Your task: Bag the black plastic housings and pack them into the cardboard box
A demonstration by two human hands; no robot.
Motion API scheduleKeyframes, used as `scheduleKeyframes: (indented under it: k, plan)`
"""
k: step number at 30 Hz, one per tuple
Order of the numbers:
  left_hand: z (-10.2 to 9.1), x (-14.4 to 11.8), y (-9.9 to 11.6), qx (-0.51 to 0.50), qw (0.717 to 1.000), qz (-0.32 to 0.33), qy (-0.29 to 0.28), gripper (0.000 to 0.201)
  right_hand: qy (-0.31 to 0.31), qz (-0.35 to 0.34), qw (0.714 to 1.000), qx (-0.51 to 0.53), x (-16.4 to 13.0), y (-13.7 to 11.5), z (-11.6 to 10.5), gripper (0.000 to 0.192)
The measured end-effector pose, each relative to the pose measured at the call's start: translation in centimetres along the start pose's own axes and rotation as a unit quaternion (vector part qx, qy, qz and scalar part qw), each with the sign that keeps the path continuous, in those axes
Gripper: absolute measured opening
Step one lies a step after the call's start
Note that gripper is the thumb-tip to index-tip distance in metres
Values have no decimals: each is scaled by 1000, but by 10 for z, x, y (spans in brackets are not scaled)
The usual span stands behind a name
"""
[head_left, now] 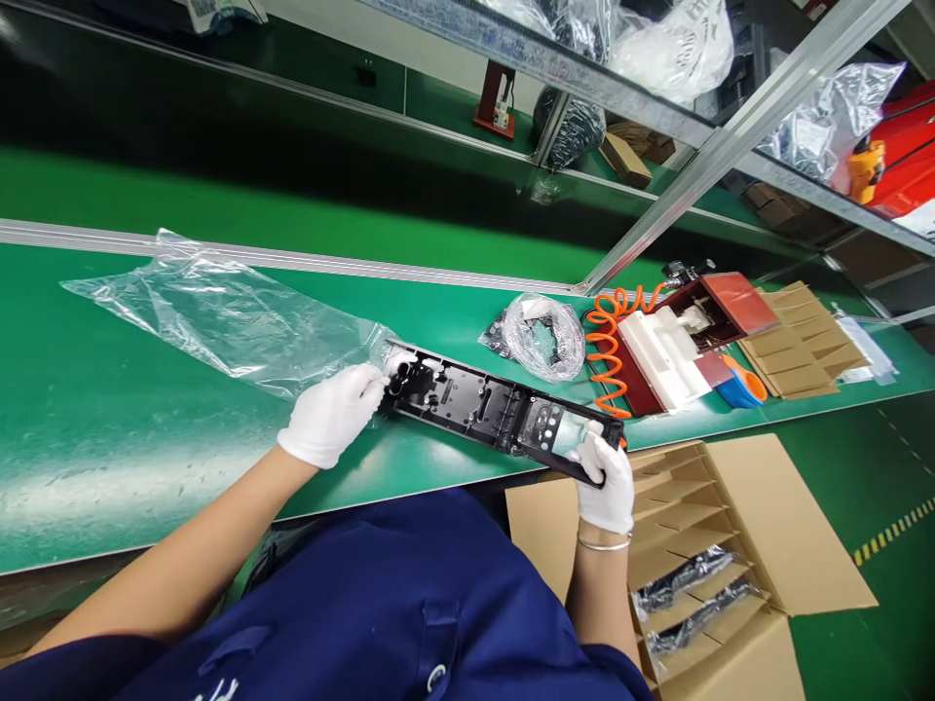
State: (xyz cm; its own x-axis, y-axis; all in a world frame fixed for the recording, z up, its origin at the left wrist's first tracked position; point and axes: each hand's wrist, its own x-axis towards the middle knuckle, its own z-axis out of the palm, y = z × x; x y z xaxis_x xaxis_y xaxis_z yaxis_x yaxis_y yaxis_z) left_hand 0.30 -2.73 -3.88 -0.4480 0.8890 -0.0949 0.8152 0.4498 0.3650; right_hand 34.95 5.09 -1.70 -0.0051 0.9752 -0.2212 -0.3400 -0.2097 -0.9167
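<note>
A long black plastic housing [457,401] lies slantwise in front of me, its ribbed inner side facing up. It has a clear window and a few round holes toward its right part. My right hand [608,477], in a white glove, grips the right end. My left hand [336,414], gloved too, is closed at the mouth of a clear plastic bag [248,316], right beside the housing's left end. The bag stretches away to the left over the green bench. Its edge meets the housing's left end; the fingertips there are partly hidden.
Behind the housing is a rolled clear bag [544,336] with dark parts. A red-brown fixture [657,360] with white blocks and an orange coiled hose [608,350] stands to the right. Below, an open carton [679,487] has cardboard dividers and bagged black parts. A metal shelf frame [650,209] rises behind.
</note>
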Motion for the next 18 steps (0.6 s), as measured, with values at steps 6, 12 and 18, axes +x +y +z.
scheduleKeyframes:
  k: [6,12,18]
  plan:
    - [3,-1,0,-46,997,13,64,34,-8,26,1000,-5,0,7,7,35]
    - [11,-5,16,-3,995,92,48,33,1,38,999,5,-2,25,23,33]
    - [21,-18,55,-5,977,212,23,32,-21,82,996,35,-14,46,61,34]
